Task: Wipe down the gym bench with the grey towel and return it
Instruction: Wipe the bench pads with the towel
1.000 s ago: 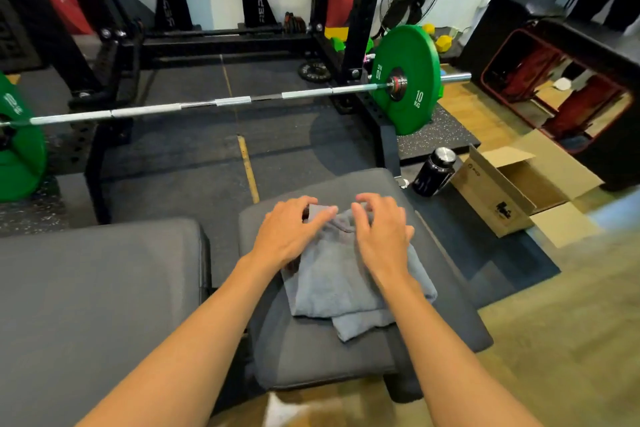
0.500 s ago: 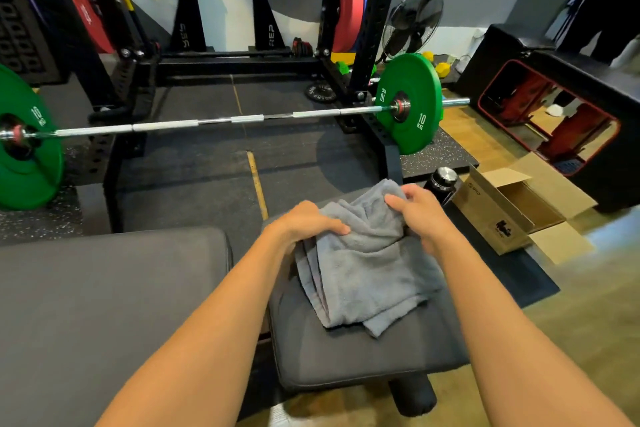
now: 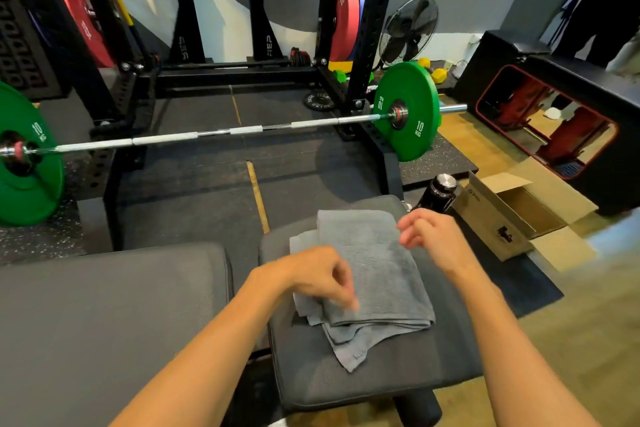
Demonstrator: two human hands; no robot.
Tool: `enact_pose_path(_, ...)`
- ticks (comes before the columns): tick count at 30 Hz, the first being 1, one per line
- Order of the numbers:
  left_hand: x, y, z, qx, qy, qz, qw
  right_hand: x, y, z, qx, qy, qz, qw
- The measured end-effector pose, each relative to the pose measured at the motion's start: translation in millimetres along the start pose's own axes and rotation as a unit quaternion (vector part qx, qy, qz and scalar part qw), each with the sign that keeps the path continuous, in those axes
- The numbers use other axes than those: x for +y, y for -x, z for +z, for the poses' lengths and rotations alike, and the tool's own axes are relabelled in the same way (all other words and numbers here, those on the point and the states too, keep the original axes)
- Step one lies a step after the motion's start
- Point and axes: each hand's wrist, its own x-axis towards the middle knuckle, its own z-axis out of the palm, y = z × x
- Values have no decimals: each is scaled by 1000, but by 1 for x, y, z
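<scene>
The grey towel [image 3: 377,274] lies roughly folded on the small seat pad of the dark gym bench [image 3: 363,381]. The bench's long back pad [image 3: 114,315] fills the lower left. My left hand [image 3: 311,276] hovers over the towel's left edge, fingers loosely curled, and whether the fingertips touch the cloth is unclear. Just above the towel's far right edge is my right hand [image 3: 429,236], with its fingers apart and nothing in them.
A barbell [image 3: 214,132] with green 10 kg plates [image 3: 405,113] lies across the floor beyond the bench, in front of a black rack [image 3: 367,28]. A black bottle [image 3: 438,192] and an open cardboard box [image 3: 509,215] stand right of the seat pad.
Both hands had gripped the towel and lifted its far end. Now the towel lies folded flat on the seat pad and both hands have let go and drawn back.
</scene>
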Motion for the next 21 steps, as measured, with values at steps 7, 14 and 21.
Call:
enact_pose_path(7, -30, -48, -22, 427, 5, -69, 902, 20, -15, 116, -89, 412, 2, 907)
enact_pose_path(14, -55, -82, -18, 385, -32, -93, 918, 59, 10, 103, 35, 430, -91, 898)
enact_pose_path(21, -82, -102, -33, 432, 52, -90, 896, 61, 19, 110, 109, 473, -49, 873)
